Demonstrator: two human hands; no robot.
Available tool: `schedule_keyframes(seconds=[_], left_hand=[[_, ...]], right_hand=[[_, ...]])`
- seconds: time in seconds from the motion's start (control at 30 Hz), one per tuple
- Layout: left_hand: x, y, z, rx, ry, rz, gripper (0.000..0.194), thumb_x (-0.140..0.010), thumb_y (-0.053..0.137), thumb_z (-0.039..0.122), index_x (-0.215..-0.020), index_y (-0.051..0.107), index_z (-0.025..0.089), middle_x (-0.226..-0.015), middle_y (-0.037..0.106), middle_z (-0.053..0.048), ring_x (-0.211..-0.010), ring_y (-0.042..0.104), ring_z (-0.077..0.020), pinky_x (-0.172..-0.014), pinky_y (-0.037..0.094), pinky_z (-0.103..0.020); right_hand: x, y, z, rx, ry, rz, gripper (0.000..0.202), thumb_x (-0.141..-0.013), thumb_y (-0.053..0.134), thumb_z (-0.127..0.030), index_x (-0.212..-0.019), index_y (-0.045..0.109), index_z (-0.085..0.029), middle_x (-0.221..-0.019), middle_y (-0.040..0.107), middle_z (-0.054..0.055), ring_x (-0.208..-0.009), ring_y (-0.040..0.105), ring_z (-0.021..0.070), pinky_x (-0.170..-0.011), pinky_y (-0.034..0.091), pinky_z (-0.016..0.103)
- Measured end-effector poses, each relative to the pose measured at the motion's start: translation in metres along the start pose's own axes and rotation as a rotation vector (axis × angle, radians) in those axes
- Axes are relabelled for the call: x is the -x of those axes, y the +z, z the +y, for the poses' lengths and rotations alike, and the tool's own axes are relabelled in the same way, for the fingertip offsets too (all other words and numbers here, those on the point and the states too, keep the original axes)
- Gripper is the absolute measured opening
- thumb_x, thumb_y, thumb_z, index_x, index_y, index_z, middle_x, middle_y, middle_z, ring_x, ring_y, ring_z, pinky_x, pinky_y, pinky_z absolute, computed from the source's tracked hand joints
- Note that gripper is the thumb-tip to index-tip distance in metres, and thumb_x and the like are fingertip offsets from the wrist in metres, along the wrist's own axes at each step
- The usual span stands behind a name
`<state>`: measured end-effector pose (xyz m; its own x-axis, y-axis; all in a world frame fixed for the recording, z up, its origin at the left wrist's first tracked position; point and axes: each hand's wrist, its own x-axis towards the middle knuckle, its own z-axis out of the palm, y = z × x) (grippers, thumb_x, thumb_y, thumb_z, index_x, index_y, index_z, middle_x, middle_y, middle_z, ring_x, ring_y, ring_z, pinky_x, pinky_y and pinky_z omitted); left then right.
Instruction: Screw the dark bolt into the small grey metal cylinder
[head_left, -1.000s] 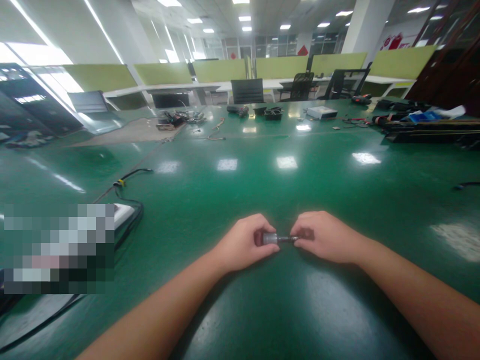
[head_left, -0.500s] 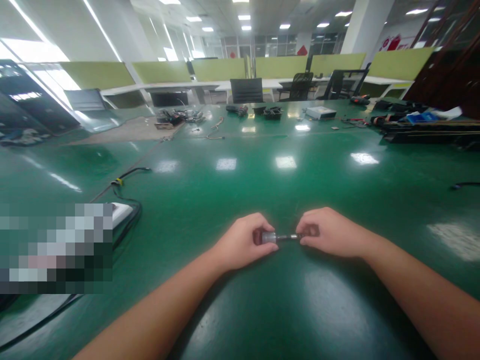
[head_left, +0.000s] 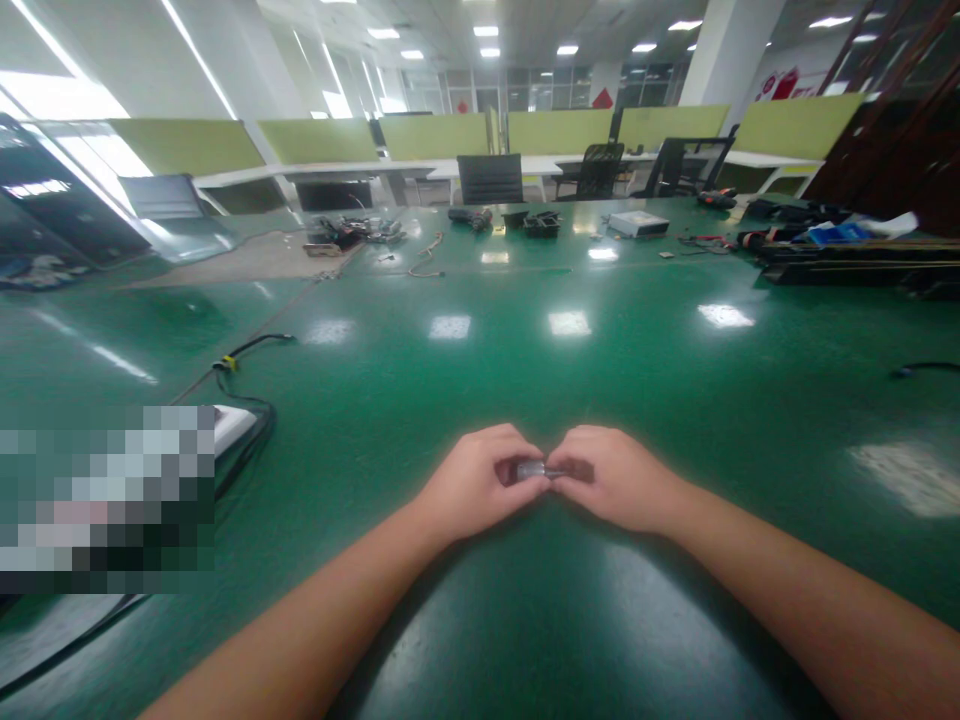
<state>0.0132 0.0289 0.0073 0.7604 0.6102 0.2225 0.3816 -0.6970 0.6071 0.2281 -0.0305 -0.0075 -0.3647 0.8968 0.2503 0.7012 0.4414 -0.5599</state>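
Head view: at left, a white-ended object point(head_left: 235, 424), mostly masked by pixelation, lies beside a black cable point(head_left: 246, 461). Centrally, the left hand point(head_left: 472, 482) grips a grey cylinder point(head_left: 531, 469), its long axis running left-right, thin rod point(head_left: 554, 472) pointing right. The right hand point(head_left: 626, 477) pinches that rod. Green tabletop point(head_left: 480, 385) gives room beyond both hands; red wall markings point(head_left: 784, 84), farther right, are too small to read.

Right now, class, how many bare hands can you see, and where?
2: the left hand around the greyish cylinder, the right hand at the slim metal shaft. No others show.
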Motion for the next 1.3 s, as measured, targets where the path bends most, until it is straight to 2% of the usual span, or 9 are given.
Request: schedule_keyframes(seconds=[0.2,0.37,0.67,1.3], left_hand=[[0.0004,0.0009,-0.0019,-0.017,-0.021,-0.042,0.020,-0.080,0.079,0.030,-0.096,0.076,0.019,-0.081,0.065,-0.001,-0.071,0.056,-0.0136,-0.064,0.040,-0.024],[0.0004,0.0015,-0.0020,-0.021,-0.035,-0.034,0.022,-0.077,0.081,0.030,-0.094,0.074,0.018,-0.080,0.064,-0.001,-0.071,0.057,-0.0142,-0.063,0.039,-0.024],[0.0004,0.0017,-0.0021,-0.040,-0.042,-0.041,0.025,-0.076,0.082,0.034,-0.093,0.073,0.017,-0.078,0.062,0.000,-0.069,0.054,-0.0140,-0.061,0.037,-0.024],[0.0008,0.0009,0.0014,-0.054,-0.053,-0.050,0.023,-0.075,0.082,0.031,-0.090,0.072,0.017,-0.079,0.062,0.000,-0.070,0.055,-0.0145,-0.062,0.037,-0.025]], right_hand=[[0.0022,-0.0013,0.0005,0.029,0.001,-0.016,0.004,-0.085,0.072,-0.021,-0.089,0.072,-0.020,-0.081,0.067,0.001,-0.079,0.058,0.0164,-0.071,0.041,0.029],[0.0011,0.0000,-0.0006,0.018,-0.007,-0.019,0.005,-0.084,0.072,-0.019,-0.089,0.072,-0.019,-0.081,0.067,0.001,-0.078,0.058,0.0159,-0.071,0.040,0.028],[0.0017,-0.0004,0.0013,0.003,-0.013,-0.010,0.006,-0.084,0.072,-0.020,-0.090,0.072,-0.020,-0.082,0.068,0.001,-0.080,0.059,0.0162,-0.071,0.041,0.028],[0.0025,-0.0047,-0.0012,0.001,0.004,-0.044,0.006,-0.085,0.071,-0.020,-0.090,0.073,-0.019,-0.082,0.068,0.002,-0.079,0.059,0.0162,-0.070,0.042,0.027]])
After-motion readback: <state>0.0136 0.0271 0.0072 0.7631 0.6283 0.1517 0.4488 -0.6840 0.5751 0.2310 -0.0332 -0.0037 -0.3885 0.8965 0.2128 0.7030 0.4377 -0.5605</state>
